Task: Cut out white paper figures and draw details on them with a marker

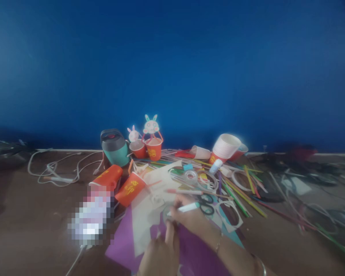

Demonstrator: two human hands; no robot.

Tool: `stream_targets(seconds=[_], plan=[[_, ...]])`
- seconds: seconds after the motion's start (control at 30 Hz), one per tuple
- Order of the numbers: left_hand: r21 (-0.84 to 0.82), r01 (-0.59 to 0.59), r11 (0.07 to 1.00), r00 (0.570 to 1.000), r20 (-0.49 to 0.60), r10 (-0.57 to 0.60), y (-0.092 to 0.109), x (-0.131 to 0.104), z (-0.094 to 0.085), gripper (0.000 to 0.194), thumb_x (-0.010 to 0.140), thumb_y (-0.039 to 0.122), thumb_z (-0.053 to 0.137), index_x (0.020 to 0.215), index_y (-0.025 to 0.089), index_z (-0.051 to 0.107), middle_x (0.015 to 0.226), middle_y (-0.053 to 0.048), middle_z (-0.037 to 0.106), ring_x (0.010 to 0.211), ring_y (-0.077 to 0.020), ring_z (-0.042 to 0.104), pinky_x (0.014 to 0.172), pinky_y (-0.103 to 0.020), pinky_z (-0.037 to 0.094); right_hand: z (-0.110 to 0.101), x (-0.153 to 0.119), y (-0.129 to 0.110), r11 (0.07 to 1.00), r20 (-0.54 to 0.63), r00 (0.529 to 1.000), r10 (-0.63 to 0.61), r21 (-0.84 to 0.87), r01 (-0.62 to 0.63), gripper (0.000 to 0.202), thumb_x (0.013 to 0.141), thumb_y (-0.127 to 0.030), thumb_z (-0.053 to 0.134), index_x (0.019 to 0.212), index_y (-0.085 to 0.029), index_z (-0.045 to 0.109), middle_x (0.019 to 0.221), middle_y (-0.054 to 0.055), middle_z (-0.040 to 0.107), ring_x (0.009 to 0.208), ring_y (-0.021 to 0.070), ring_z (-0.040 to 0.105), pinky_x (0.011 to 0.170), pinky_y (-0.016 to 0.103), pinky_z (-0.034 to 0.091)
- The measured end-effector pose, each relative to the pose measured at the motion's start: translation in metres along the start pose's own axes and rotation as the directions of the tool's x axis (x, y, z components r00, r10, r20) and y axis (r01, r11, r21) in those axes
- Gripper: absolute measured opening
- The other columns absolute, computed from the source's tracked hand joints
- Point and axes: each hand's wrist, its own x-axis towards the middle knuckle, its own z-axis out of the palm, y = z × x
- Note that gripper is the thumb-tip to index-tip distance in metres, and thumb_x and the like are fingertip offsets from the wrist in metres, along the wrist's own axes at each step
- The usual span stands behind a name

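Observation:
My right hand [186,212] is closed around a white marker with a teal end [189,207]. Its tip points left, over a small greyish round piece [167,214] in front of me. Close below, my left hand [161,251] rests on the papers with a finger stretched toward that piece; blur hides whether it touches it. Under both hands lie a purple sheet [122,247] and a white sheet [142,230]. Black-handled scissors [207,205] lie just beyond my right hand, beside a cut-out paper ring [237,222].
Two red paper cups [130,188] [107,178] lie tipped at left, near a pixelated lit object [89,218]. Behind stand a teal container [115,147], rabbit figures [151,125] in cups and stacked cups [225,147]. Coloured sticks [244,197] and tape [190,175] spread right; cables [77,165] lie left.

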Motion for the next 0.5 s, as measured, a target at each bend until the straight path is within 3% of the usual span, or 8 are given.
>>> stream_targets(seconds=[0.5], plan=[[-0.022,-0.005,1.000,0.999,0.049,0.006,-0.0002,-0.0001,-0.0006,0.045,0.079,0.010,0.052,0.123,0.017,0.060,0.117,-0.018,0.060,0.057,-0.0132,0.057,0.049,-0.025,0.045,-0.0012,-0.0014,-0.0079,0.997,-0.015,1.000,0.024,0.070,-0.023,0.018,0.071,-0.016,0.057,0.058,-0.022,0.047,0.048,-0.006,0.049,0.053,0.0123,0.049,0.051,0.023,0.038]])
